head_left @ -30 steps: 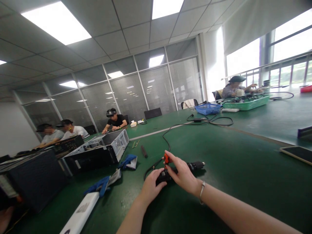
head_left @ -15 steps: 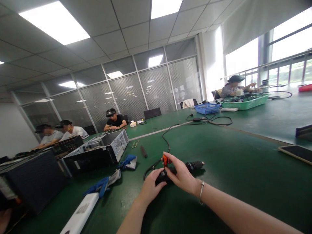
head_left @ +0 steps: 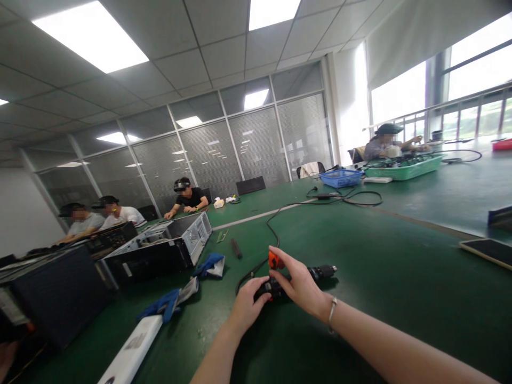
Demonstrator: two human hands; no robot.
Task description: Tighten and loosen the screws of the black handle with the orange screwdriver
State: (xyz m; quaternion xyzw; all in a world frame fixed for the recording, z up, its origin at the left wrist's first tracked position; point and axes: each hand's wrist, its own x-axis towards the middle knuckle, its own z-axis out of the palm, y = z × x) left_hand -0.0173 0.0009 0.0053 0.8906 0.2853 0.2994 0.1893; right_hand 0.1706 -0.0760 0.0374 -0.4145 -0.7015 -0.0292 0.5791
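A black corded electric screwdriver [head_left: 320,273] lies on the green table, its metal chuck pointing right. My left hand [head_left: 248,304] is closed around its rear end, with thumb and fingers on the body. Above the body, my right hand [head_left: 298,280] pinches a small orange-and-black piece [head_left: 274,260] between thumb and fingers. The piece stands upright at the tool; whether it is joined to it is hidden by the fingers. A black cord [head_left: 245,278] curves away behind my left hand.
Blue-grey gloves [head_left: 211,266], a white box [head_left: 134,349] and an open computer case [head_left: 160,256] lie to the left. A dark rod [head_left: 236,248] is ahead. Blue basket [head_left: 341,178], green basket [head_left: 408,170] and phone [head_left: 488,250] sit right. Several people sit around the table.
The orange piece has shifted slightly right and shows more of its orange side. My right fingers have moved a little with it; my left hand stays on the tool.
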